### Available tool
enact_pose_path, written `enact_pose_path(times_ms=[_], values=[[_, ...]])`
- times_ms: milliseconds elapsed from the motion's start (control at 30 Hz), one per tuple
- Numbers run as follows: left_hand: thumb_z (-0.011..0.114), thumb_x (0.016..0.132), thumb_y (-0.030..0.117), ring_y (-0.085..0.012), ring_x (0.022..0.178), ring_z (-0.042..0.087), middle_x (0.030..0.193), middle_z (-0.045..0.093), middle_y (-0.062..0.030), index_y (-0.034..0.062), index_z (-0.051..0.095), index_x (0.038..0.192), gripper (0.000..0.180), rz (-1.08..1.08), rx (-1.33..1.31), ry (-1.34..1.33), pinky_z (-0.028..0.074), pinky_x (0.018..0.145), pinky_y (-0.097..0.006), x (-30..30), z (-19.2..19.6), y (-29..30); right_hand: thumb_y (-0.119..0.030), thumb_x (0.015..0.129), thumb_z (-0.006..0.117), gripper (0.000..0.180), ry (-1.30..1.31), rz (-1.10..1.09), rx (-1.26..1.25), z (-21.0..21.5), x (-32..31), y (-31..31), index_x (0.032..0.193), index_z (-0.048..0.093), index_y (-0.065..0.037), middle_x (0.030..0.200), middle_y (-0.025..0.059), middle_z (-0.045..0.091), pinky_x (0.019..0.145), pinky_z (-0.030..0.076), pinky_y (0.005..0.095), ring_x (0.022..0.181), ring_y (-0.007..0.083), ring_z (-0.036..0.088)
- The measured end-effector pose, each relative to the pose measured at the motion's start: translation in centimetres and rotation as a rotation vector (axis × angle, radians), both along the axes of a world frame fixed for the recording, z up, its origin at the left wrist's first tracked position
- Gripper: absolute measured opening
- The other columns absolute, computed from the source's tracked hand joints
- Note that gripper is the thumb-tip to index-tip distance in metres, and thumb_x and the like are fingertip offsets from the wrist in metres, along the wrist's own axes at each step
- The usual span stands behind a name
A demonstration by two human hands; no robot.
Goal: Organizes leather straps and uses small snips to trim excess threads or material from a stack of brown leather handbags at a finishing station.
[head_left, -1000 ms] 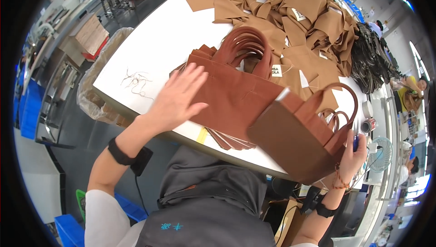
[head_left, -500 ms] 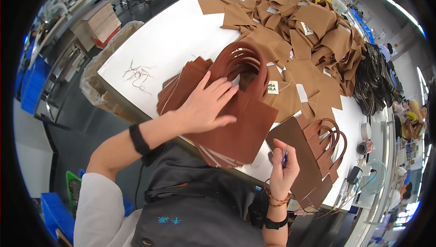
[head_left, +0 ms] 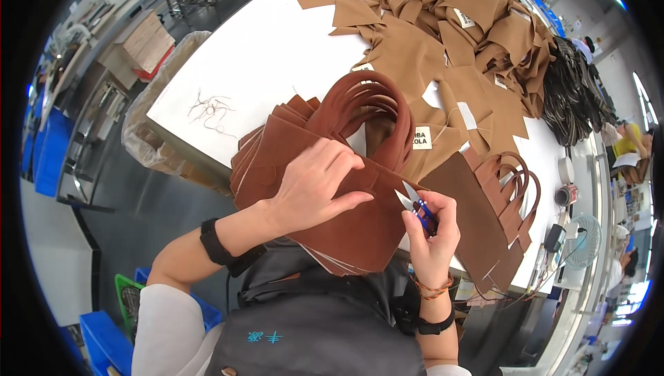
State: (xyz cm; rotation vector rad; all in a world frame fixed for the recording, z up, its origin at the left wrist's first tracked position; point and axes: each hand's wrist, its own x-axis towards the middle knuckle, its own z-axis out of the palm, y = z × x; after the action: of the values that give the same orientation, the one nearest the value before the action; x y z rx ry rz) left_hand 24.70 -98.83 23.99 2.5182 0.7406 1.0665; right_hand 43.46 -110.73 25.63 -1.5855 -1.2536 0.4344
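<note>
My left hand [head_left: 312, 188] lies on the top of a stack of reddish-brown bag panels [head_left: 366, 234], its fingers bent and the thumb stretched apart. Looped handles [head_left: 377, 96] rise from the far side of this stack, which overhangs the near table edge. In my right hand [head_left: 436, 241] is a pair of blue-handled thread snips [head_left: 423, 215]. Their blades are apart and point at the right edge of the top panel. Just right of that hand lies a flatter brown bag piece [head_left: 460, 203] with reddish-brown handles [head_left: 529, 199].
A large heap of tan bag pieces [head_left: 401, 47] with white labels covers the far side of the white table [head_left: 256, 44]. Loose thread ends [head_left: 211, 112] lie at left. Black straps [head_left: 570, 92], a small fan [head_left: 582, 241] and cables stand right. A plastic-lined bin [head_left: 155, 144] adjoins the left edge.
My right hand has risen toward the stack, bringing the snips' blades into view. The left hand's fingers have bent more, and it has shifted slightly down the panel. The view has shifted a little.
</note>
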Motion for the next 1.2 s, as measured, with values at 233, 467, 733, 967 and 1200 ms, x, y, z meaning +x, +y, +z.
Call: enact_pose_path(times_ms=[233,467,733,967,1200], values=[[0.072,0.079,0.012,-0.0226,0.07,0.055,0.076,0.055,-0.0056,0.0056,0.053,0.08,0.02,-0.086,-0.202,-0.052,0.044,0.058,-0.035,1.0,-0.5,-0.1,-0.007,0.069,0.082,0.028,-0.337,-0.061,0.101,-0.7,-0.6,0.1,0.093,0.068,-0.006,0.082,0.0047,0.063,0.056,0.05,0.0267,0.066,0.0152,0.063],[0.065,0.088,0.004,-0.0121,0.069,0.061,0.081,0.061,-0.0056,0.0034,0.047,0.092,0.018,-0.14,-0.779,-0.305,0.048,0.061,-0.026,1.5,-0.2,-0.7,-0.009,0.068,0.081,0.026,-0.585,-0.105,0.113,-0.6,-0.9,0.4,0.091,0.07,-0.009,0.083,0.0045,0.065,0.062,0.051,0.03,0.072,0.0203,0.065],[0.062,0.09,0.002,-0.0092,0.076,0.061,0.086,0.062,-0.0068,0.0043,0.044,0.096,0.019,-0.2,-0.933,-0.392,0.051,0.065,-0.023,1.7,-0.7,-0.3,-0.01,0.067,0.08,0.025,-0.71,-0.109,0.107,-0.3,-1.1,0.7,0.089,0.07,-0.012,0.08,0.0017,0.064,0.062,0.051,0.0296,0.072,0.0189,0.064],[0.063,0.089,0.003,-0.0093,0.077,0.061,0.086,0.061,-0.0064,0.0041,0.045,0.095,0.019,-0.192,-0.9,-0.353,0.052,0.066,-0.023,1.6,-0.5,-0.3,-0.009,0.067,0.08,0.022,-0.764,-0.095,0.126,-0.2,-1.2,1.0,0.087,0.071,-0.009,0.08,0.0031,0.065,0.057,0.048,0.0294,0.068,0.0186,0.063],[0.062,0.09,0.002,-0.0091,0.083,0.06,0.089,0.06,-0.0054,0.004,0.045,0.097,0.019,-0.182,-0.868,-0.394,0.052,0.069,-0.023,1.7,-0.3,-0.3,-0.011,0.069,0.08,0.021,-0.686,-0.114,0.11,0.1,-0.6,1.2,0.087,0.069,-0.012,0.08,0.0,0.064,0.058,0.05,0.0278,0.068,0.0174,0.064]])
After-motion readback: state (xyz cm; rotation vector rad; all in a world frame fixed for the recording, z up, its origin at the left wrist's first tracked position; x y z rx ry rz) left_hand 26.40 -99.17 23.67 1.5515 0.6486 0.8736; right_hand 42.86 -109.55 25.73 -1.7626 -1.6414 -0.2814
